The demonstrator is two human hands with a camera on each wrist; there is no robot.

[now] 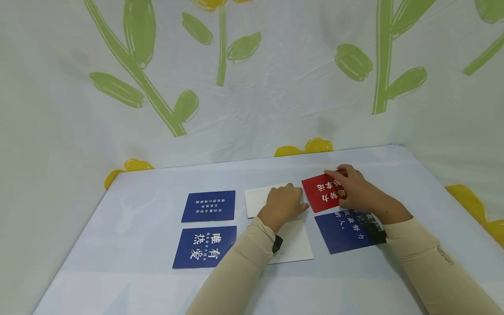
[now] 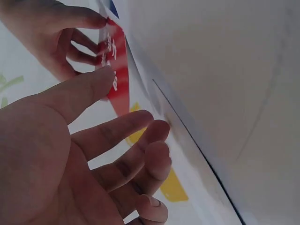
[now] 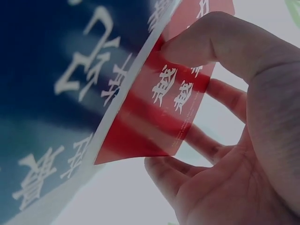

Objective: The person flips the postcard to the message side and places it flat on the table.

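The right grip (image 1: 357, 191) pinches the red card (image 1: 320, 191), probably light and slick, best edge-held; the left grip (image 1: 284, 202) hangs relaxed, empty.

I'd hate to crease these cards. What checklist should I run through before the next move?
1. Red rectangular card with white lettering held in right-hand grip: ok.
2. Left-hand grip holding nothing: ok.
3. Farther plain white rectangular card fully visible from above: not ok; left-hand grip partly covers it.
4. Upper-left blue rectangular card with white lettering lying flat: ok.
5. Red card's underside unmarked: cannot tell; hidden.
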